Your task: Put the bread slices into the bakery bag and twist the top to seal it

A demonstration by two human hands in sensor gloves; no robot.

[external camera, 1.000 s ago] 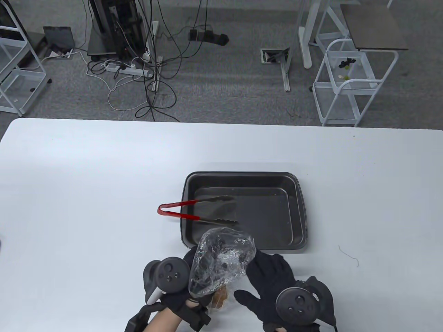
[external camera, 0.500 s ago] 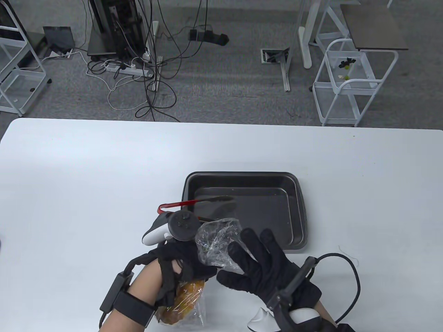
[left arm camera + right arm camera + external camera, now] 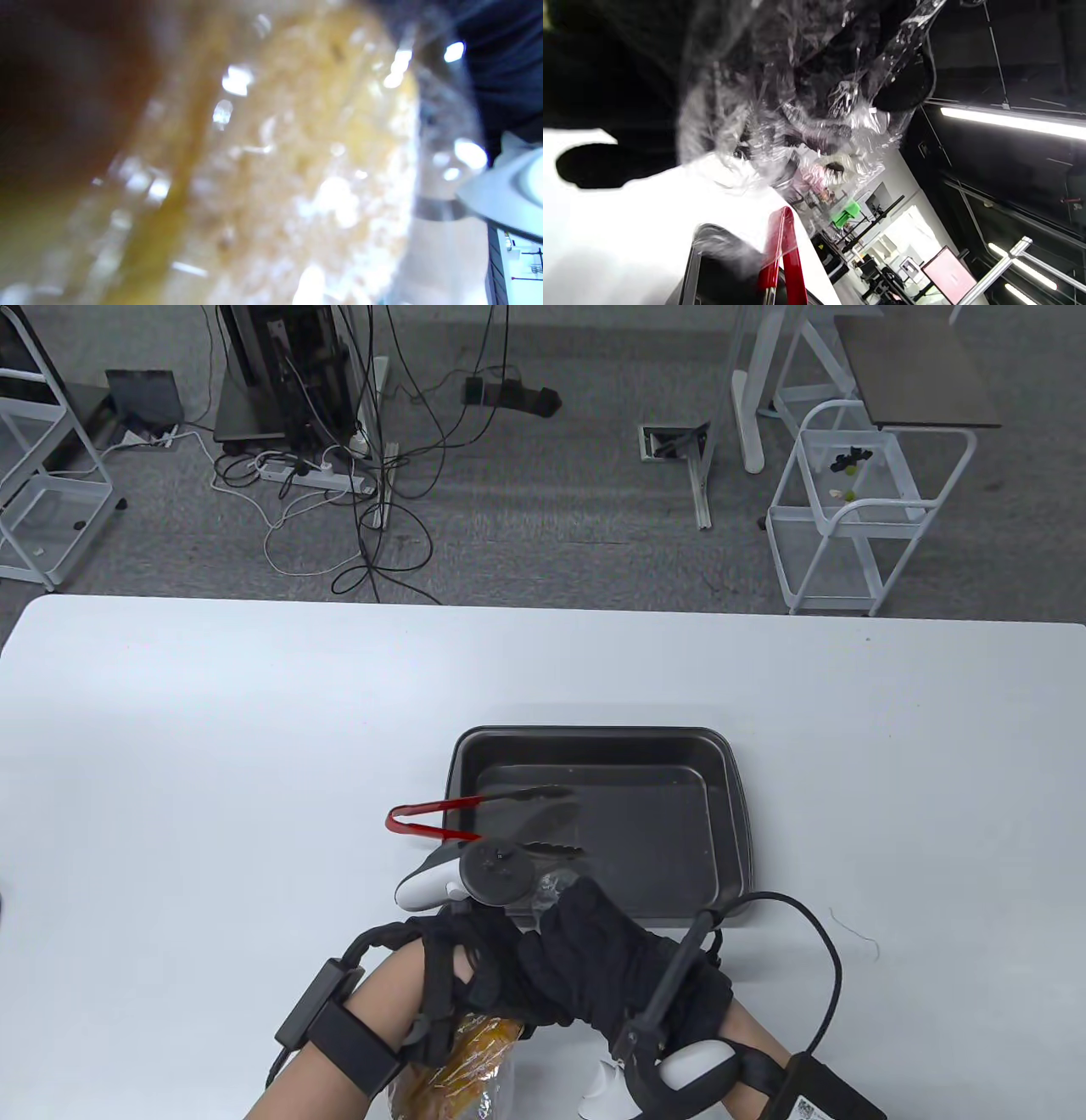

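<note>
1. Both gloved hands meet at the near edge of the white table [image 3: 212,729], closed around the gathered top of a clear plastic bakery bag [image 3: 556,891].
2. Left hand [image 3: 462,959] grips the bag's neck from the left, its tracker [image 3: 475,878] turned up toward the tray.
3. Right hand [image 3: 619,959] wraps over the same bunched plastic from the right, fingers curled round it and touching the left hand.
4. Crumpled film [image 3: 814,106] fills the right wrist view, pressed against the black glove.
5. Bread slices [image 3: 462,1060] lie inside the bag's lower part, under the left wrist at the table's front edge; the left wrist view shows the bread's pale crumb [image 3: 305,169] through glossy plastic, blurred.
6. Behind the hands sits a dark baking tray [image 3: 730,814], with red-handled tongs [image 3: 424,819] lying across its left rim, tips inside the tray.
</note>
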